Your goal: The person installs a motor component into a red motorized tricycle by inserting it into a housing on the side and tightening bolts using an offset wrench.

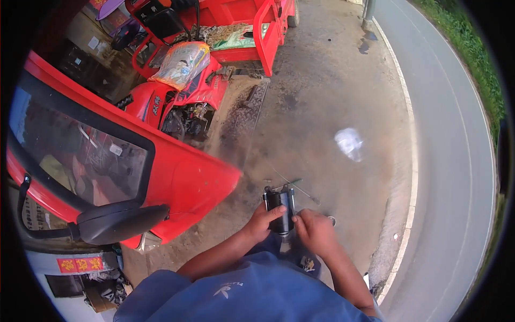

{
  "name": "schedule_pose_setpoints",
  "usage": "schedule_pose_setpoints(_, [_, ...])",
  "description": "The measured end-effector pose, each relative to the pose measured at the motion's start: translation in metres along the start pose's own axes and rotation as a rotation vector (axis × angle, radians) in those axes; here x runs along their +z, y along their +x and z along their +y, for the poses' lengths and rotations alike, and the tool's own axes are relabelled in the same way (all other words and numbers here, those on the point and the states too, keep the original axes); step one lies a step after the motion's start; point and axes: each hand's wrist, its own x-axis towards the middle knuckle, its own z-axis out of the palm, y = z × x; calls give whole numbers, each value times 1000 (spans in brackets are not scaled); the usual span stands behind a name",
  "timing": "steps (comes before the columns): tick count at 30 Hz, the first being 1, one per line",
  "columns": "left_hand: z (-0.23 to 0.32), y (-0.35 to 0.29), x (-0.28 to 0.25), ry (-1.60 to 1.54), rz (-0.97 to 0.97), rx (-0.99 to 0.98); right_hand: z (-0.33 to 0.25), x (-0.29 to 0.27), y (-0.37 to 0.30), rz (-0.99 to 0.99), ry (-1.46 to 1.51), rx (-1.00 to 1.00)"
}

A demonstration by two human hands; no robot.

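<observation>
While the left hand (pixel 259 224) grips a cylinder (pixel 280 202), the right hand (pixel 316 231) adjoins.

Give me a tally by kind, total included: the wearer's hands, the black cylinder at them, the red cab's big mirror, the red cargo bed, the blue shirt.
Hands: 2 (left hand, right hand)
Black cylinder: 1
Mirror: 1
Cargo bed: 1
Blue shirt: 1
Total: 6
</observation>
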Motion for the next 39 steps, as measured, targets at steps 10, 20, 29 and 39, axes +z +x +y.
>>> schedule_pose_setpoints(10, [66,184,-73,-306,319,164,87,19,271,-376,-63,-170])
schedule_pose_setpoints(20, [130,334,-107,-522,510,273,121,25,507,-770,34,-219])
schedule_pose_setpoints(29, [154,342,-89,-722,763,470,109,39,584,-1139,101,-349])
schedule_pose_setpoints(39, [47,432,-139,-961,760,661,461,132,643,-1048,120,493])
